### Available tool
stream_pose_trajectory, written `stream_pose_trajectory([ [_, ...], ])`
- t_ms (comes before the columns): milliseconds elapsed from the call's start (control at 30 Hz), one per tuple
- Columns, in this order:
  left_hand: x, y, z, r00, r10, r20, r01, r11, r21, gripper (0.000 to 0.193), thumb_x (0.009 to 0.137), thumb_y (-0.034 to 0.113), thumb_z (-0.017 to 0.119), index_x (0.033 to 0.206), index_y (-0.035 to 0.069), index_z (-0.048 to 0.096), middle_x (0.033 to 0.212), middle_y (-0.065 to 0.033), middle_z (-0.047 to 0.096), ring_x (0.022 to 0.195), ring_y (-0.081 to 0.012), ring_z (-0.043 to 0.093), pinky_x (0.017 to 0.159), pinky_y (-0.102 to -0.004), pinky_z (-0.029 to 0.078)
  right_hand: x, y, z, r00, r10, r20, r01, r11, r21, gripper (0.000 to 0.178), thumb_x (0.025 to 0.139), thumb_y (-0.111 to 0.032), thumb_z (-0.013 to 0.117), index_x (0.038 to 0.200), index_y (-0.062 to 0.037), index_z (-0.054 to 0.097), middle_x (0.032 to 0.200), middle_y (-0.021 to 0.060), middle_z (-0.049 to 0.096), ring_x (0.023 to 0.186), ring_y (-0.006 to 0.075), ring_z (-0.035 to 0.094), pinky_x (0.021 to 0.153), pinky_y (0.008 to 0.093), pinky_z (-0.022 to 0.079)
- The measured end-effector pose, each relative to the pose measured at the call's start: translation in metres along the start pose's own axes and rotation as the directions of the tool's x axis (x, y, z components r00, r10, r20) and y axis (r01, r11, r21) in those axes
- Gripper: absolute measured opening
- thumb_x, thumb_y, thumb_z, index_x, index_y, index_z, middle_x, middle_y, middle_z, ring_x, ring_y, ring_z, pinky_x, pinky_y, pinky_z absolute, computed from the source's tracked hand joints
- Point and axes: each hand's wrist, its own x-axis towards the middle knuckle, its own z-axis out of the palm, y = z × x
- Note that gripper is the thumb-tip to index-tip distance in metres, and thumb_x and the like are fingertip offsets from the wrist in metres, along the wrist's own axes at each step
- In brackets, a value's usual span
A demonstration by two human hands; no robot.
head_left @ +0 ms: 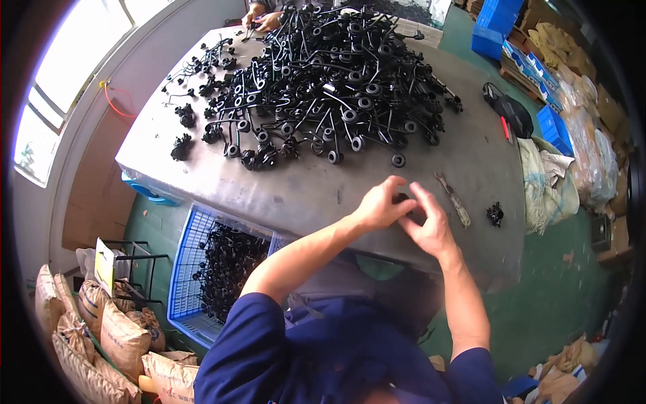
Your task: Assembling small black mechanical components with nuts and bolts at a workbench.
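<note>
Over the near edge of the metal table, my left hand [381, 206] and my right hand [432, 227] meet with fingers bent around a small black part [402, 198]. Most of that part is covered by the fingers, so its exact shape cannot be made out. Just right of my hands lies a bundle of whitish strips or twine [455, 200]. Further right sits a small black cluster of parts [495, 214]. Beyond my hands rises a big heap of black bent rods with ring ends [336, 81]. Loose black clusters [182, 147] lie at its left side.
The grey table [323, 188] has rounded corners. Below its front edge stands a blue crate [180, 296] of black parts. Sacks [124, 330] lie lower left. A black bag [511, 111] and a red pen-like object [505, 128] rest right. Another person's hands [264, 20] work across the table.
</note>
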Motion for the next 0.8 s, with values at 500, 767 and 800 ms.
stream_pose_trajectory([
  [500, 0.030, -0.064, -0.166, 0.921, 0.371, -0.119, -0.050, 0.417, 0.908, 0.021, 0.081, 0.007, 0.058, 0.102, 0.005, 0.059, 0.094, -0.0131, 0.065, 0.098, -0.0291, 0.058, 0.086, -0.0415, 0.043, -0.022, 0.023, 0.025, 0.992, -0.055, -0.110, 0.034, 0.981, -0.190, 0.047, 0.069, -0.012, 0.079, 0.113, -0.0054, 0.061, 0.114, 0.0137, 0.062, 0.101, 0.0328, 0.063, 0.085, 0.0390, 0.054],
  [767, 0.045, -0.058, -0.201, 0.928, 0.366, -0.066, -0.077, 0.362, 0.929, 0.011, 0.083, 0.008, 0.053, 0.092, 0.005, 0.059, 0.075, -0.0127, 0.066, 0.076, -0.0322, 0.064, 0.070, -0.0441, 0.050, -0.021, 0.020, 0.026, 0.990, -0.030, -0.139, 0.005, 0.984, -0.179, 0.046, 0.070, -0.012, 0.079, 0.112, -0.0043, 0.062, 0.113, 0.0138, 0.063, 0.100, 0.0323, 0.064, 0.084, 0.0389, 0.054],
  [800, 0.044, -0.039, -0.212, 0.956, 0.278, -0.094, -0.027, 0.403, 0.915, 0.017, 0.082, 0.006, 0.053, 0.097, 0.005, 0.062, 0.079, -0.0138, 0.068, 0.081, -0.0339, 0.066, 0.073, -0.0452, 0.051, -0.021, 0.020, 0.027, 0.989, -0.024, -0.143, -0.002, 0.984, -0.177, 0.046, 0.070, -0.012, 0.079, 0.112, -0.0043, 0.062, 0.113, 0.0138, 0.063, 0.100, 0.0323, 0.064, 0.084, 0.0389, 0.054],
])
